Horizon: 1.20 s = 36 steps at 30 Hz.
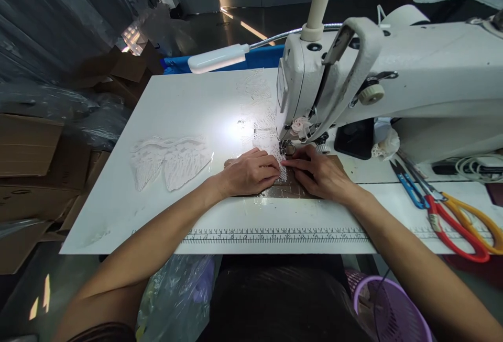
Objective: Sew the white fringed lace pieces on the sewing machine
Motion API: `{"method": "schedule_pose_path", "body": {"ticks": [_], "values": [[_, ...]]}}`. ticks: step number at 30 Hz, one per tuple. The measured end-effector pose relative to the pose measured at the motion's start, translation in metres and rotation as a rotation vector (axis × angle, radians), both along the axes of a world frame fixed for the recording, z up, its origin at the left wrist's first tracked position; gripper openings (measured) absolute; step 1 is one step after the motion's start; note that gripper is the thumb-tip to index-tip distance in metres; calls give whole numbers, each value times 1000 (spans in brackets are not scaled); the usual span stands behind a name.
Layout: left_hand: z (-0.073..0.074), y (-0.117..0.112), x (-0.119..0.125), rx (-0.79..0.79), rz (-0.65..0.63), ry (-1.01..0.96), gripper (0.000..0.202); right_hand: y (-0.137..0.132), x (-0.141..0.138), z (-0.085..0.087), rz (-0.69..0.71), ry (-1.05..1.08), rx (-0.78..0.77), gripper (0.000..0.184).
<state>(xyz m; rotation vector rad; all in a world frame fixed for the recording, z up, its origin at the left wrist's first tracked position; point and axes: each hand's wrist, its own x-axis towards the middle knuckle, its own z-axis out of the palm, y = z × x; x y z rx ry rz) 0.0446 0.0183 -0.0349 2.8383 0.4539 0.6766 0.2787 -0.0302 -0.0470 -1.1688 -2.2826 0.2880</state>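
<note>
My left hand [250, 173] lies flat on a strip of white lace [264, 128] that runs under the presser foot [288, 148] of a white sewing machine [393, 75]. My right hand [321, 173] lies on the other side of the strip, fingers stretched toward the needle and pressing the lace down. The fingertips of both hands almost meet just in front of the foot. A brown plate [293, 190] lies under the hands. Neither hand grips anything.
A pile of white lace pieces [171, 161] lies on the white table [181, 101] to the left. Blue snips [408, 185] and red-and-yellow scissors [459, 221] lie at the right. A ruler strip [275, 235] runs along the front edge. A lamp [216, 59] shines on the work. A purple basket [393, 310] stands below.
</note>
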Motion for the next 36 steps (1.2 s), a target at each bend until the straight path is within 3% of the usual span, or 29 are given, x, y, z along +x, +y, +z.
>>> {"method": "schedule_pose_path", "body": {"ticks": [8,26,36], "values": [[7,-5,-2,209,-25,122,22,-1,2,3,64,-38,26,31],[10,-3,-5,85,44,214,35,-1,-9,2,-170,-310,68,39],[13,-1,-3,78,67,263,39,-6,-7,10,-47,-196,9,36]]}}
